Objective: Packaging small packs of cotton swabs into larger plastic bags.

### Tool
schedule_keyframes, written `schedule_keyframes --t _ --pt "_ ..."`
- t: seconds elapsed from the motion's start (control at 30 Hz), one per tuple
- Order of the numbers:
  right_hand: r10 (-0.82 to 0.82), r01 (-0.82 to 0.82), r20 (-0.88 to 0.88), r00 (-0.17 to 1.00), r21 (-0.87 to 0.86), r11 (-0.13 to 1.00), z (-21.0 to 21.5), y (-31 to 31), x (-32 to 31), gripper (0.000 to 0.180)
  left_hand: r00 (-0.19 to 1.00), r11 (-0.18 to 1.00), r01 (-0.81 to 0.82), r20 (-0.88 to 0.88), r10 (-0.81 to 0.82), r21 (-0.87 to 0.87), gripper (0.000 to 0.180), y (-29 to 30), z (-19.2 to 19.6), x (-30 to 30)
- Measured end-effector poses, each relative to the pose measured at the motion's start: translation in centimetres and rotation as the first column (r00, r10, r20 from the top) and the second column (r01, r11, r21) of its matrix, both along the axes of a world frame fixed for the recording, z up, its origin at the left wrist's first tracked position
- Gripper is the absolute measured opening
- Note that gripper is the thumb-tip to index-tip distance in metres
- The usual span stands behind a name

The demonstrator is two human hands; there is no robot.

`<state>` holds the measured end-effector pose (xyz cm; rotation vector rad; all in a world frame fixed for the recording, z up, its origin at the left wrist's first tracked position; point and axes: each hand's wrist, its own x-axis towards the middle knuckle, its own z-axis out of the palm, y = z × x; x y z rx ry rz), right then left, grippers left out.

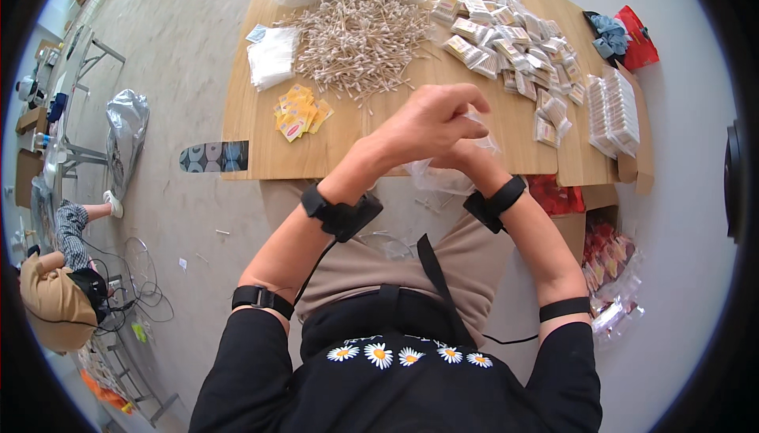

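Both my hands meet over the table's near edge. My left hand reaches across the front of my right hand, its fingers bent; whatever they may hold is hidden. Mostly covered by it, my right hand is closed on a clear plastic bag, which hangs below the hands past the table edge. Just beyond them lies a large loose heap of cotton swabs. To the left of my left hand is a small pile of yellow printed cards.
White plastic sleeves lie beside the heap. Many packed swab packets cover the table's right side, near a clear-wrapped stack. A red bag sits at the right edge. Another person is at far left.
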<state>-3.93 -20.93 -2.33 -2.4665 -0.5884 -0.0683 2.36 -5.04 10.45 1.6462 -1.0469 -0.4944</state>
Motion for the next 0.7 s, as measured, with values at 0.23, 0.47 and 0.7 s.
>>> schedule_keyframes --t 0.23,0.47,0.7 --pt "-0.083 0.077 -0.031 0.996 -0.145 0.986 2.4 3.5 1.3 0.026 0.837 0.806 -0.539 0.049 0.545 0.244 0.028 8.8 -12.8 1.4" --pt "-0.256 0.234 -0.036 0.966 -0.299 0.925 1.2 4.0 0.1 0.032 0.798 0.792 -0.575 -0.077 0.598 0.205 0.026 8.2 -13.3 -3.2" --pt "-0.356 0.342 -0.136 0.924 -0.118 0.932 2.0 4.7 -0.6 0.036 0.733 0.931 -0.364 -0.61 0.302 0.024 0.031 7.2 -8.7 -8.5"
